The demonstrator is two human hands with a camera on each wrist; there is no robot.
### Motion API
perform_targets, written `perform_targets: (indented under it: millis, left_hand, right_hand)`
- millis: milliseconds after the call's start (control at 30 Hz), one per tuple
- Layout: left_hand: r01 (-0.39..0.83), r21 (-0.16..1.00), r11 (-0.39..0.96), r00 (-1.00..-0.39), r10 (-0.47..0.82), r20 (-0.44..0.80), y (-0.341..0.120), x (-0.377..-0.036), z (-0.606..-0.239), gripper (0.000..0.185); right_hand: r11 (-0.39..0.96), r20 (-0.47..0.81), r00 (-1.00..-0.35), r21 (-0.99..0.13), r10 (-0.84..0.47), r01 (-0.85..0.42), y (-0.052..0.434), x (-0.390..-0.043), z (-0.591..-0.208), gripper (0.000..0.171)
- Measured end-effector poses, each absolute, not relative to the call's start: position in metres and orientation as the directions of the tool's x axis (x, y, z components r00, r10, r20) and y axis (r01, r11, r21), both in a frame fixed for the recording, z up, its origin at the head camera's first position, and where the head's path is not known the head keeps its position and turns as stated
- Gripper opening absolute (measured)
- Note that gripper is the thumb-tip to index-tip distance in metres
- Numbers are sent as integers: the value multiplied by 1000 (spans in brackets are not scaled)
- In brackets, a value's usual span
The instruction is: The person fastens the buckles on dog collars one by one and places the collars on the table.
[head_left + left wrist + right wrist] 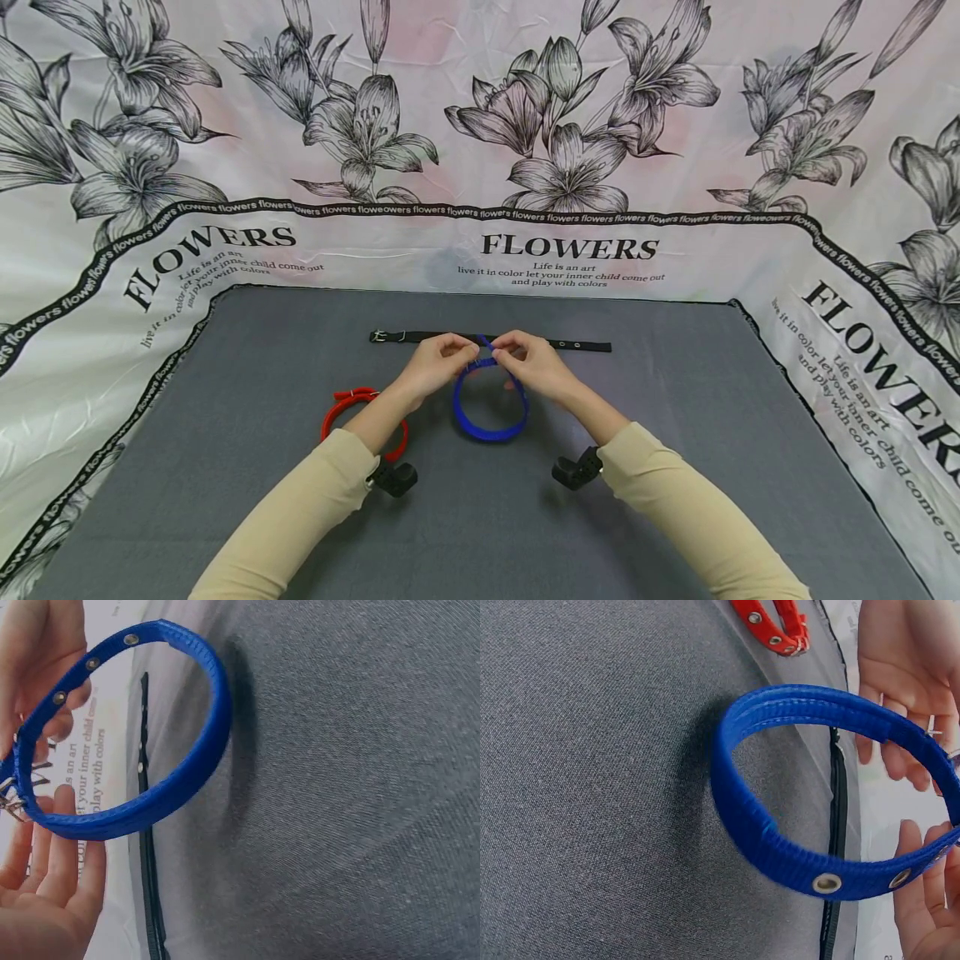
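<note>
Both hands' fingers (pixel 468 354) pinch blue collar (pixel 489 421)

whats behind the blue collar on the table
A black collar lies flat behind the blue collar, buckle end to the left. Its middle is hidden by the left hand and right hand pinching the blue one.

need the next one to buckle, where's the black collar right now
In the head view the black collar lies flat and unbuckled on the grey mat, just beyond both hands and the blue collar.

Three collars: one blue (pixel 491 417), one red (pixel 352 408), one black (pixel 585 345), and two hands
</note>
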State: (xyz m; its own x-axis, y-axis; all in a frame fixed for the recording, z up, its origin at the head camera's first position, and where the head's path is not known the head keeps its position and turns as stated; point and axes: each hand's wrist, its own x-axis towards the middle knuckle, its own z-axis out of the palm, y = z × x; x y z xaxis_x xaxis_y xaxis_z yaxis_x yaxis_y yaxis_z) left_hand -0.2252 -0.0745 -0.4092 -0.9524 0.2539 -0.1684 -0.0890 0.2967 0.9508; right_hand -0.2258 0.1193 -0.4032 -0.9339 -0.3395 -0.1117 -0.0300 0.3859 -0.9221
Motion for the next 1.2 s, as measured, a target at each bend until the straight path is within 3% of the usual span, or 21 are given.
perform_targets:
  millis: [200,400,667,800,1200]
  left_hand:
    - [-62,965,255,-934,326,-146,-74,-224,-415,29]
    - [-80,983,164,-953,276,-124,-71,-223,-417,23]
    - [-103,970,222,-958,240,-156,-70,-222,-412,26]
    - [-86,960,268,-959,237,-152,-69,-223,-417,24]
    - [-35,954,299,-959,258,-116,-70,-220,-418,22]
  right_hand:
    - [359,-104,-946,-933,-308,-14,120,-225,-402,31]
    - [326,-86,-951,-945,-298,-16,119,-226,-404,33]
    - [336,-108,-952,-942,-286,6,114,-221,-389,35]
    - [315,-103,-957,-949,-271,13,117,-228,-402,37]
    - [369,-124,-929,-929,-347,-14,121,-226,-403,18]
